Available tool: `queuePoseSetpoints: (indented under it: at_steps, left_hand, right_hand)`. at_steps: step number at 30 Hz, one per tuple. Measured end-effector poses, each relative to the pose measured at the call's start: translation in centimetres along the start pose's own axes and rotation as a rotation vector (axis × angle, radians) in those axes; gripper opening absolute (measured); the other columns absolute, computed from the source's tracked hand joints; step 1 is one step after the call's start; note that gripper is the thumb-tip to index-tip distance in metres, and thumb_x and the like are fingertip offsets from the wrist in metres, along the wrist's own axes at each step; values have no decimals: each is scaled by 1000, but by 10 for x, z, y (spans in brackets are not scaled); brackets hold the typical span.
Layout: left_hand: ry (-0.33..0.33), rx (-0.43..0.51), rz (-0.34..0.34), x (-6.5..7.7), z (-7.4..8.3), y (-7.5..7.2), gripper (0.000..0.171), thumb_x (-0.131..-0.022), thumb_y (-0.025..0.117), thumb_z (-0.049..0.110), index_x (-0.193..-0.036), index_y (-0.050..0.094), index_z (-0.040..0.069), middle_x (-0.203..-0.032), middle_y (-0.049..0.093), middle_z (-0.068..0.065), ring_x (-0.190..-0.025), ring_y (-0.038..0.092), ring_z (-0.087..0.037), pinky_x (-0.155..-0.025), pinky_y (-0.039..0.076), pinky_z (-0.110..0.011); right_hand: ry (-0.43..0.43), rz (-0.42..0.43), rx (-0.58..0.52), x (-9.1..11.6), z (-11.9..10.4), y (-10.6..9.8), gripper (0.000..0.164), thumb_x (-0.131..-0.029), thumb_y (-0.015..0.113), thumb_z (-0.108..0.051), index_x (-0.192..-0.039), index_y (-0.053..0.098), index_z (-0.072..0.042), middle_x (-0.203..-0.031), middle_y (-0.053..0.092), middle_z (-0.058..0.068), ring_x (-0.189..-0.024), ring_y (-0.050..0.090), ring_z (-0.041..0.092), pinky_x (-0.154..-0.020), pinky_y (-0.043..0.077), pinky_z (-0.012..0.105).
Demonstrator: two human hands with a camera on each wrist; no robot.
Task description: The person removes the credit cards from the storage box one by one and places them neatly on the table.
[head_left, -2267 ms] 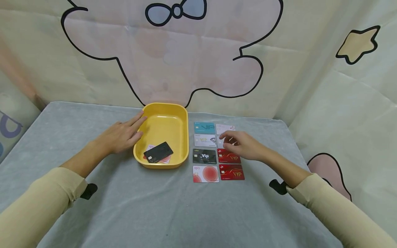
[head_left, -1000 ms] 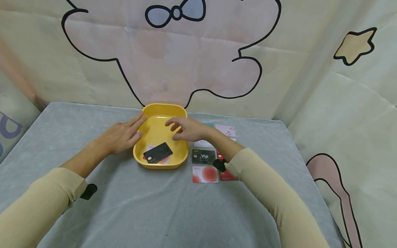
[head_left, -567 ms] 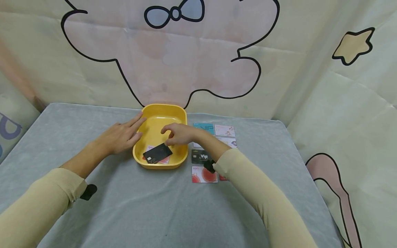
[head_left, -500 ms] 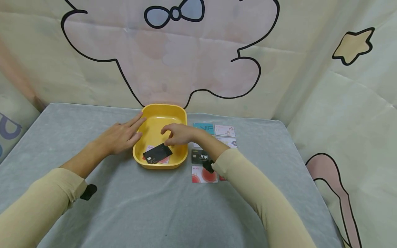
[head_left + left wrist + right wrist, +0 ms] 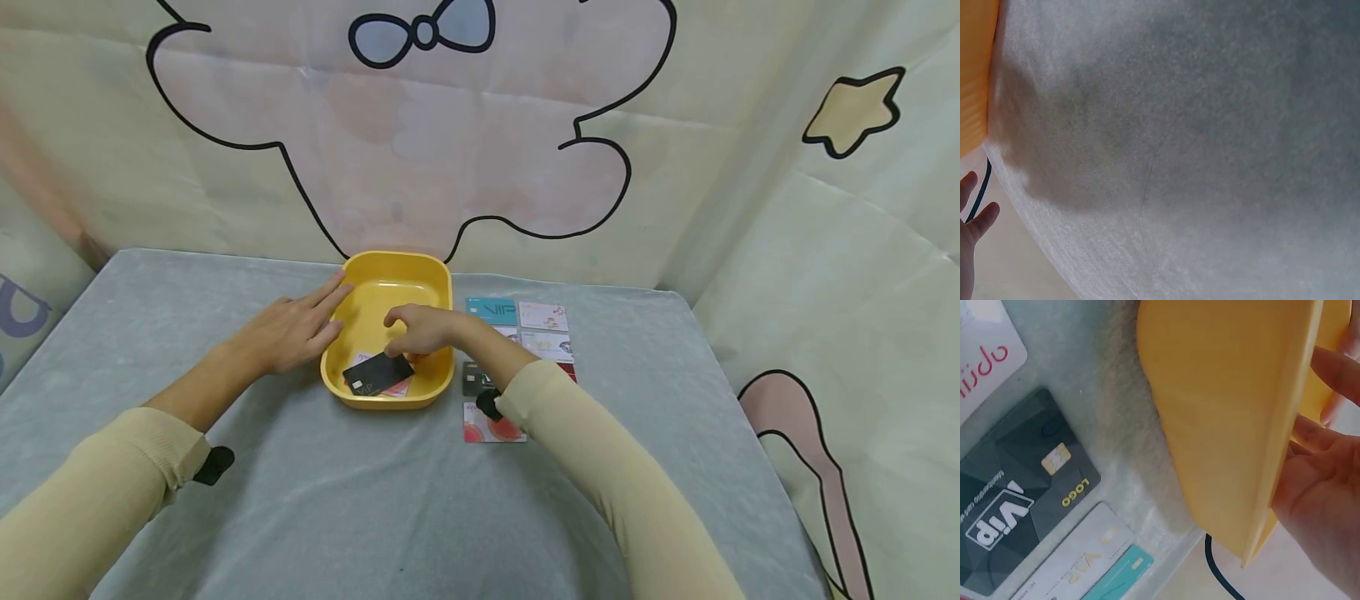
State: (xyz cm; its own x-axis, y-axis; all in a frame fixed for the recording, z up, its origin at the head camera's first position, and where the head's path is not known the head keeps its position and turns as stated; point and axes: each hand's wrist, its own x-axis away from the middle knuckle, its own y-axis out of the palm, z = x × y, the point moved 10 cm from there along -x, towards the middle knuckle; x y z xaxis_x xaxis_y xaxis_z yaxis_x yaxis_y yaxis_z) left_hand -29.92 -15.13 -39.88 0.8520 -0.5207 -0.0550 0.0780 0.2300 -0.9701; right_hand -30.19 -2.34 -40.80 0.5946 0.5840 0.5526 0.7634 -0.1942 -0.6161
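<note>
A black card lies tilted over pinkish cards inside the yellow tray. My right hand reaches in over the tray's right side. Its thumb touches the black card's upper right corner, while the bent index finger stays apart from the card. The right hand's other fingertips are hidden; the right wrist view shows that hand partly behind the tray wall. My left hand rests its spread fingers on the tray's left rim. At the left wrist view's edge, only a few fingers appear.
Right of the tray, cards lie in two columns: a teal VIP card, white cards, a black Vip card and a card with red circles. My right forearm covers some. Grey cloth spreads over the table.
My right hand has moved left from above the cards into the tray, then slightly farther left at the black card. That card has shifted slightly left. The left hand has stayed put.
</note>
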Motion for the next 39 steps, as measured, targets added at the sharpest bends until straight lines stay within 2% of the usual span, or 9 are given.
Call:
queuePoseSetpoints:
  at_steps: [6,9,12,15,25,29,36,39]
  left_hand:
    - [-2,11,-6,0,-1,1,60,-105,39,32,-157,25,4,-165,15,-16,-119,59,-40,-98,41,-61]
    - [0,12,-7,1,-1,1,60,-105,39,31,-157,26,4,-165,15,-16,-120,59,-40,-98,41,-62]
    - [3,13,-2,1,-1,1,60,-105,40,31,-157,26,3,-165,15,-16,-119,59,-40,-98,41,-62]
    - [7,10,3,1,0,0,60,-105,39,31,-157,26,3,-165,16,-16,-117,60,-40,-97,42,-61]
    - [6,8,2,1,-1,0,60,-105,39,31,-157,27,3,-165,16,-16,-120,59,-40,-97,42,-61]
    - [2,10,-1,0,-1,1,60,-105,40,31,-157,26,3,-165,16,-16,-122,57,-40,-97,41,-62]
    - [9,7,10,0,-2,1,59,-105,41,29,-156,27,3,-164,17,-16,-118,60,-40,-95,42,-62]
    - [8,6,7,0,-2,1,59,-105,41,29,-156,27,3,-164,17,-16,-119,59,-40,-95,42,-62]
  right_hand:
    - [-16,-24,-59,-2,-4,6,53,-99,60,-24,-145,41,-4,-103,62,19,-80,63,30,-84,53,35]
    - [-19,-14,-68,-2,-6,6,54,-99,60,-25,-145,41,-3,-108,60,19,-82,64,32,-85,53,39]
    - [2,-6,-86,-3,-4,7,55,-99,60,-28,-145,41,-4,-116,55,14,-84,64,30,-84,54,37]
    - [28,-7,-98,-4,-1,9,57,-99,60,-31,-146,41,-7,-116,53,10,-83,62,26,-81,53,34]
    - [29,-30,-149,-2,1,10,57,-98,60,-32,-146,40,-7,-113,53,13,-81,58,24,-72,48,29]
    - [27,-38,-153,-2,2,10,58,-98,60,-32,-146,40,-8,-103,54,15,-78,56,23,-71,47,28]
    - [22,-33,-168,0,1,7,53,-98,61,-29,-143,45,-6,-107,53,11,-88,57,22,-82,52,31]
    - [12,-27,-179,0,0,6,47,-99,61,-25,-139,49,-4,-104,55,11,-85,57,23,-84,53,34]
